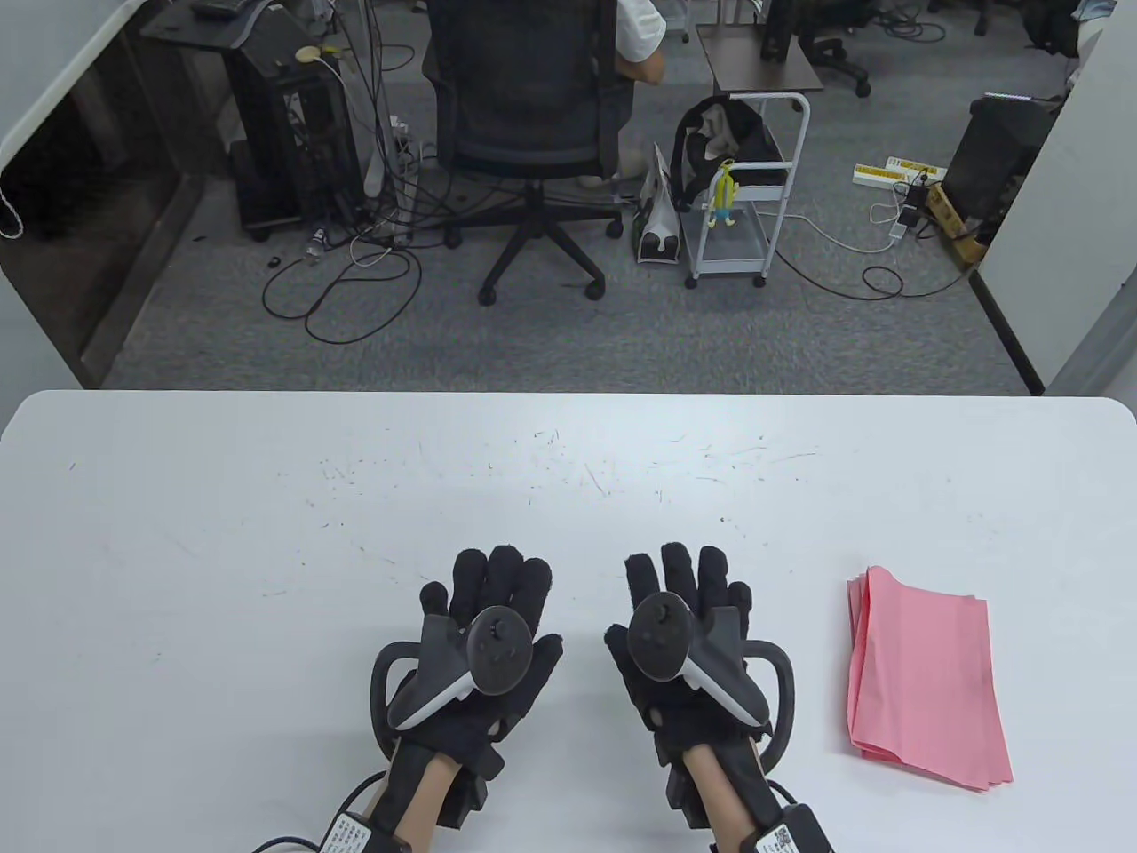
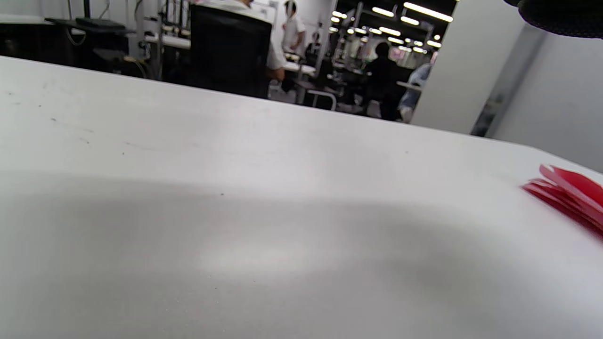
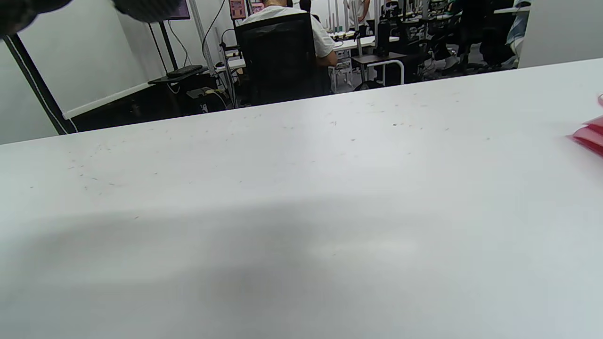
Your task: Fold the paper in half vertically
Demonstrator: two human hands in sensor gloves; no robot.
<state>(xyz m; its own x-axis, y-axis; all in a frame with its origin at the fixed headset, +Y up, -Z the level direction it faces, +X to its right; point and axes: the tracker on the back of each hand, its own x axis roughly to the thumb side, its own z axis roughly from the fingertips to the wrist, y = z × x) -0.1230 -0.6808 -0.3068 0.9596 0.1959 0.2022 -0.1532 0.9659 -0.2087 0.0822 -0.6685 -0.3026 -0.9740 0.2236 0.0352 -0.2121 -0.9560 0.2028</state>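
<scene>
A stack of pink paper sheets (image 1: 924,680) lies on the white table (image 1: 266,533) at the right, its far edges fanned. It shows as a red edge at the right of the left wrist view (image 2: 572,193) and of the right wrist view (image 3: 591,136). My left hand (image 1: 488,613) and my right hand (image 1: 679,609) lie side by side over the table's front middle, palms down, fingers stretched out, holding nothing. The right hand is about a hand's width left of the paper. Neither hand touches it.
The table's far edge (image 1: 568,395) runs across the middle of the table view. Beyond it on the floor are an office chair (image 1: 533,133) with a seated person, a white cart (image 1: 742,195) and cables.
</scene>
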